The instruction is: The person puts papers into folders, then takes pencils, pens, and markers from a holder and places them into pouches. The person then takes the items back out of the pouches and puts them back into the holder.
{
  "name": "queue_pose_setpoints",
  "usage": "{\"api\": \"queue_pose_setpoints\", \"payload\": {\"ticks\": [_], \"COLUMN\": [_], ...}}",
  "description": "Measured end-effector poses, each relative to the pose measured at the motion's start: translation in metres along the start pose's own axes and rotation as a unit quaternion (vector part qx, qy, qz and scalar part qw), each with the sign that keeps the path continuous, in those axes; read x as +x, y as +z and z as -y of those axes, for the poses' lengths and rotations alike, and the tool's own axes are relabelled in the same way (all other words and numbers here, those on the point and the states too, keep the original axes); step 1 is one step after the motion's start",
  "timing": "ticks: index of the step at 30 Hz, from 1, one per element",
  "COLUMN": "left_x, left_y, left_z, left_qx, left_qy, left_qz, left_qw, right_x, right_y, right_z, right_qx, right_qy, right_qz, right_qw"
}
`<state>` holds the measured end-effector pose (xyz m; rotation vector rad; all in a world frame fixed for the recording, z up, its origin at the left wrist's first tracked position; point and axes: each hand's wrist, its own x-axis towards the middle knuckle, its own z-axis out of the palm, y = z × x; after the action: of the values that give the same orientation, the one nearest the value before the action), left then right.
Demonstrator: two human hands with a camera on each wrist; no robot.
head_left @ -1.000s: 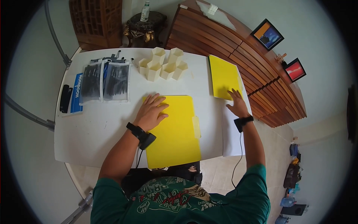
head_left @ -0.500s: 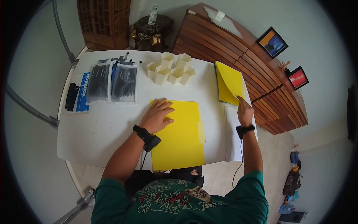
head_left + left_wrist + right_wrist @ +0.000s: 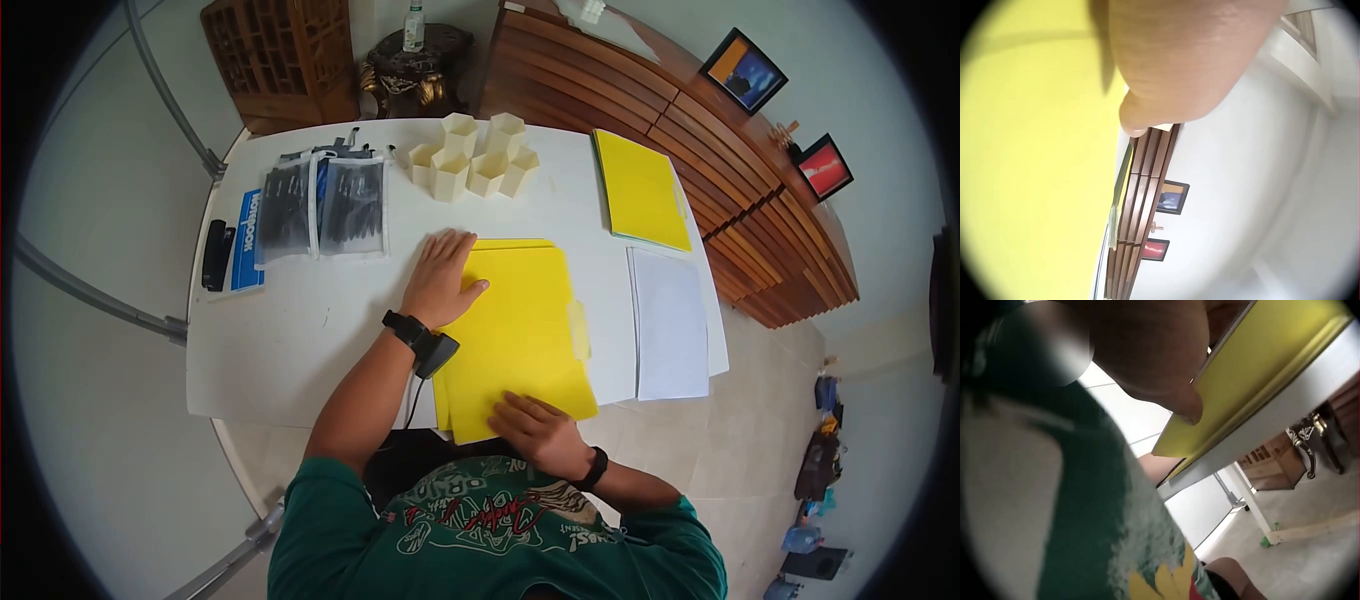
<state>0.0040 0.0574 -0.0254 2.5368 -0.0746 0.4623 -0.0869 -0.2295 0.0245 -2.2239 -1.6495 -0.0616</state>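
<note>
Two yellow folders overlap at the table's front in the head view: the upper folder (image 3: 520, 330) sits slightly right of the lower folder (image 3: 511, 243), its near edge past the table edge. My left hand (image 3: 436, 285) rests with extended fingers at their upper left side; its thumb lies on the yellow surface. In the left wrist view, that hand (image 3: 1191, 56) is beside the yellow sheet (image 3: 1035, 162). My right hand (image 3: 545, 440) holds the upper folder's near edge, fingers on top. The right wrist view shows this hand's thumb (image 3: 1188, 409) against the folder's underside (image 3: 1229, 387).
More yellow folders (image 3: 645, 190) lie at the back right, behind white paper (image 3: 670, 325). Cream hexagonal cups (image 3: 487, 172) stand at the back. Zip pouches (image 3: 352, 205), a blue notebook (image 3: 248, 245) and a black object (image 3: 216, 255) are at the left.
My right hand has moved from the back-right folders to the front edge, and a second yellow folder now lies over the first. My left hand remains at the upper left.
</note>
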Motion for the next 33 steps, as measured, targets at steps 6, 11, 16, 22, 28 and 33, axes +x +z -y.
{"api": "queue_pose_setpoints", "payload": {"ticks": [6, 11, 16, 22, 28, 33], "left_x": [-0.001, -0.002, 0.0, 0.001, 0.003, 0.003], "left_y": [-0.003, -0.002, -0.007, -0.011, -0.005, 0.006], "left_z": [0.001, 0.002, -0.004, -0.005, 0.003, 0.018], "left_qx": [0.01, -0.003, 0.007, -0.033, -0.154, -0.275], "left_qy": [-0.004, 0.005, -0.001, -0.014, -0.001, -0.066], "left_qz": [0.027, 0.026, 0.023, 0.019, -0.07, -0.087], "left_qw": [1.0, 1.0, 1.0, 0.999, 0.986, 0.955], "right_x": [0.019, 0.013, 0.026, 0.039, 0.037, 0.042], "right_y": [-0.004, -0.014, -0.017, -0.026, -0.015, -0.033], "right_z": [-0.006, -0.082, -0.11, -0.11, -0.099, -0.107], "right_qx": [0.141, 0.29, 0.525, 0.531, 0.477, 0.584], "right_qy": [-0.006, 0.311, 0.4, 0.45, 0.363, 0.397], "right_qz": [0.028, -0.152, -0.158, -0.134, -0.174, -0.089], "right_qw": [0.99, 0.892, 0.734, 0.706, 0.781, 0.702]}}
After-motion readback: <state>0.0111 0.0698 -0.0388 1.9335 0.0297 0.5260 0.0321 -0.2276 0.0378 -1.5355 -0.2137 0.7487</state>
